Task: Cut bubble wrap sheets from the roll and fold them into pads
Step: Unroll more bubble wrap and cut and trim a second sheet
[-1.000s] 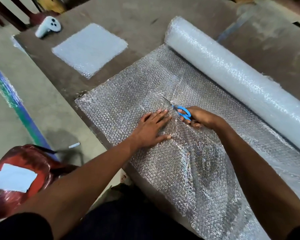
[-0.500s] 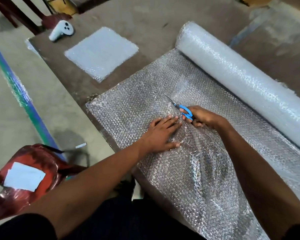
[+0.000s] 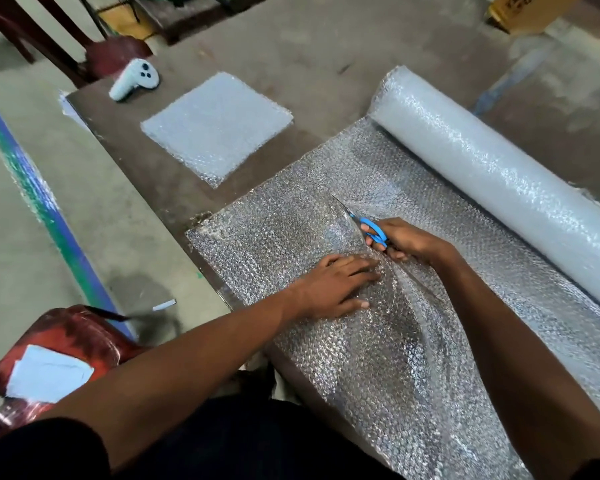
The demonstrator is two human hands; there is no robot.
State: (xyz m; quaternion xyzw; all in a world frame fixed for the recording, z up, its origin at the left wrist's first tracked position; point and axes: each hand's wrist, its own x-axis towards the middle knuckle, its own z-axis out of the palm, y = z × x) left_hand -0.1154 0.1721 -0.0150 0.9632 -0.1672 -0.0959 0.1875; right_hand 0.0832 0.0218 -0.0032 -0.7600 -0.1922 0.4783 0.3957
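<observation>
**Cutting a sheet from the roll**

The roll [image 3: 492, 174] is lying diagonally across the table [image 3: 326, 46], with its unrolled sheet [image 3: 278, 223] spreading toward the person and hanging over the near table edge. The right hand [image 3: 407, 242] is grasping the scissors [image 3: 364, 225], fingers curled through the blue handles; the blades are pointing away from the person, toward the far left, and are sitting in the sheet partway across it. The left hand [image 3: 336, 285] is lying flat on the sheet just left of the cut line, fingers straight and slightly spread, pressing the wrap down; its fingertips are reaching almost to the right hand. Behind the scissors the wrap is rising in a loose ridge that is running back toward the person.

A pad [image 3: 217, 128] is lying flat on the table, apart from the sheet's far left corner. A white controller [image 3: 136, 81] is resting beyond the pad, near the table's corner. A red chair [image 3: 59, 344] with a white paper [image 3: 49, 374] on its seat is standing on the floor at the lower left, beside the left forearm.
</observation>
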